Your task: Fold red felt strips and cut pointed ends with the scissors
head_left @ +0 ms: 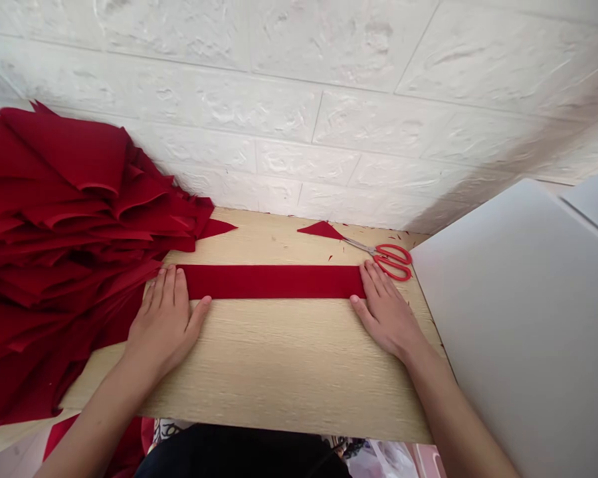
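Note:
A long strip of dark red felt lies flat across a light wooden tabletop. My left hand rests palm down on the strip's left end, fingers stretched out flat and thumb spread. At the strip's right end, my right hand lies flat with its fingers straight, pressing on the felt. Neither hand holds anything.
A large heap of red felt pieces covers the table's left side. Red-handled scissors lie behind my right hand, next to a small red felt triangle. A white brick-pattern wall stands behind; a grey panel stands on the right.

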A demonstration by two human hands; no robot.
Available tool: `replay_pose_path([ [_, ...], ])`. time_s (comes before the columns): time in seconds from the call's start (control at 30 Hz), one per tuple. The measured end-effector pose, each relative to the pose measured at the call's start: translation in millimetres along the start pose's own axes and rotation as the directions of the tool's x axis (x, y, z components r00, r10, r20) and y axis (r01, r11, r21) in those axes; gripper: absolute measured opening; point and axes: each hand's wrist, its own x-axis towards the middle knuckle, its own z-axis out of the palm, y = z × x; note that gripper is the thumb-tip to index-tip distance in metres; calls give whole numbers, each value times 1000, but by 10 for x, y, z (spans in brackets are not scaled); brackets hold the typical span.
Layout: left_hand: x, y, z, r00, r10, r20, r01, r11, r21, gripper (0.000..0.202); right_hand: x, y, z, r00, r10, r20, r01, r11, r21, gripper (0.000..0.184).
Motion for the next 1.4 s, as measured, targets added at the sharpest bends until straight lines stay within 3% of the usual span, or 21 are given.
replay_pose_path([
  [0.2, -79, 187, -131, 980, -41, -194, 49, 998, 36, 88, 1, -11, -18, 1000, -6, 13, 6, 1000, -11, 74],
  [0.3, -141, 523, -291, 942, 177, -286, -170, 984, 49, 77, -5, -10, -30, 1000, -21, 9, 21, 1000, -16, 75],
  [0.4, -147, 1133, -367, 848, 489, -202, -497, 868, 13, 68, -13, 19, -5, 999, -48, -9, 48, 999, -19, 74],
  [0.5, -26, 1821, -271, 744, 665, -64, -668, 736, -111, 73, -17, 78, 66, 996, -84, -44, 82, 996, -30, 72],
  [0.57, 105, 2133, -147, 744, 667, 50, -650, 739, -176, 75, -17, 117, 116, 993, -98, -69, 96, 995, -41, 71],
  [0.63, 224, 2216, -30, 762, 635, 126, -608, 769, -199, 79, -20, 140, 145, 992, -98, -82, 94, 994, -47, 71],
  [0.67, 268, 2157, 11, 778, 611, 147, -582, 789, -198, 80, -21, 144, 149, 992, -95, -81, 91, 995, -48, 72],
  [0.73, 325, 1853, 52, 818, 550, 167, -523, 833, -180, 79, -25, 139, 137, 994, -87, -71, 83, 995, -45, 72],
  [0.87, 374, 809, 27, 936, 340, 95, -331, 939, -93, 80, -24, 109, 78, 996, -74, -40, 73, 997, -29, 72],
  [0.93, 385, 326, 6, 961, 272, 42, -269, 961, -61, 82, -21, 97, 58, 997, -65, -29, 64, 998, -25, 71],
  [1.0, 390, 8, -12, 973, 233, 7, -232, 972, -43, 83, -18, 88, 49, 998, -53, -17, 52, 998, -23, 70],
  [1.1, 396, -153, -33, 974, 225, 15, -224, 974, -46, 83, -14, 78, 49, 999, -39, -7, 39, 999, -16, 69],
  [1.4, 397, -109, -32, 977, 211, 29, -210, 977, -34, 86, -27, 66, 73, 997, -49, -52, 47, 999, -26, 72],
])
